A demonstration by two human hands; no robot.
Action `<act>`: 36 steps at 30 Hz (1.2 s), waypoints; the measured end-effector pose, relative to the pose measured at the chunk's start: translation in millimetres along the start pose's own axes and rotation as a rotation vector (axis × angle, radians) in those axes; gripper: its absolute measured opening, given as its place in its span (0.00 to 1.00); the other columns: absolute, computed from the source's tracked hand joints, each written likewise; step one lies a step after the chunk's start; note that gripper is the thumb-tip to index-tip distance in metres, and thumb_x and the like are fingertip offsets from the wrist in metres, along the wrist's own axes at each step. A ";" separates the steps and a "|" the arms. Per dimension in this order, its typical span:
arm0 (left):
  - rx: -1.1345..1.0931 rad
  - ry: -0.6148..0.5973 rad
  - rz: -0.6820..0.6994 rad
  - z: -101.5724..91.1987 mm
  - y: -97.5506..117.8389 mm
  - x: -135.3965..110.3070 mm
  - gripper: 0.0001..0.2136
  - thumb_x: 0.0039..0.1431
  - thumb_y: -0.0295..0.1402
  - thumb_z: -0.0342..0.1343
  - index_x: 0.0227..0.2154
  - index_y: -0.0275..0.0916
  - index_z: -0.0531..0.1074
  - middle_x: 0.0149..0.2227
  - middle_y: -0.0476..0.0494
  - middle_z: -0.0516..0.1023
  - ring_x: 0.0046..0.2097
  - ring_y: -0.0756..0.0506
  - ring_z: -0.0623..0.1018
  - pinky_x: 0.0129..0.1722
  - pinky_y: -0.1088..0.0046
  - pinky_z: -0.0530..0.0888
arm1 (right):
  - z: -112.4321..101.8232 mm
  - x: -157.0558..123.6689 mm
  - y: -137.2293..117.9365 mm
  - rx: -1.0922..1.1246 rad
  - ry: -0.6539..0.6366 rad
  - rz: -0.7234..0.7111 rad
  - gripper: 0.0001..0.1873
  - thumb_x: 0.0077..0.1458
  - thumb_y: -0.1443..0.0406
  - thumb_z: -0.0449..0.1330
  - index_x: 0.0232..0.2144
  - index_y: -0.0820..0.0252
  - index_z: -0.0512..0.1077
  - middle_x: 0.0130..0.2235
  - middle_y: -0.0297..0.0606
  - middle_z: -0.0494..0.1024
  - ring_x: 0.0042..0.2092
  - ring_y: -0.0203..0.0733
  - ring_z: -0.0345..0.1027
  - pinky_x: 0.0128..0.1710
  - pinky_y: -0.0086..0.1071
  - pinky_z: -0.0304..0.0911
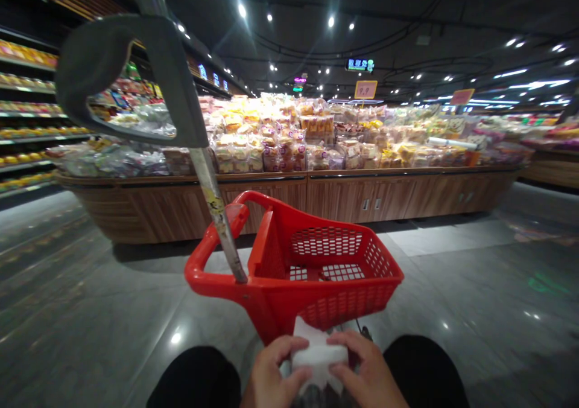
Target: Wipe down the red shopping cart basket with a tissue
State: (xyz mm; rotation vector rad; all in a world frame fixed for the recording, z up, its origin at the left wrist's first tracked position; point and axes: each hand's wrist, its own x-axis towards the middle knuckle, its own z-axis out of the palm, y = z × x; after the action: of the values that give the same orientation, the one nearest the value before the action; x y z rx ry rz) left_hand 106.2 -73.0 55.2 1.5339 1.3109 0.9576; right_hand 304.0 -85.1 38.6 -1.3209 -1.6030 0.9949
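"So, where is the white sheet (319,357) to be found?"

"It is held low in the centre of the view, bunched between the left hand (275,373) and the right hand (368,369), with a peak of it raised above them."

"And how are the fingers set?"

"On both sides they are curled in, and the sheet is pinched between thumbs and fingertips. Whether it is cloth or paper cannot be told."

"What is found around the hands?"

"A dark-clad knee (196,378) is seen on the left, another knee (427,372) on the right, and a red cart (289,294) is placed just ahead, its basket pierced with holes."

"Is anything blocked?"

"Yes, part of the wooden display stand (339,194) is covered by the cart, and some bagged goods (280,133) are hidden by the tilted metal pole (215,209) and its grey handle (180,85)."

"And farther out?"

"Stocked shelves (34,115) are lined up on the left, a price sign (365,89) is raised above the goods, and ceiling lights (242,11) are scattered overhead."
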 end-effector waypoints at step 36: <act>1.190 0.423 0.536 -130.7 47.6 50.8 0.12 0.54 0.44 0.54 0.32 0.42 0.74 0.36 0.45 0.79 0.43 0.40 0.74 0.55 0.52 0.56 | 39.4 78.7 10.1 -0.585 0.211 -0.530 0.46 0.32 0.83 0.46 0.55 0.51 0.67 0.62 0.33 0.59 0.65 0.47 0.44 0.60 0.48 0.54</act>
State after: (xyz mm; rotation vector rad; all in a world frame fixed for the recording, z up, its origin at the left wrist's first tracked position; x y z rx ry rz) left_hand 5.9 -7.9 142.6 2.7945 1.9968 0.8576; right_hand 261.3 -8.9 23.3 -1.2017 -2.0034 0.0576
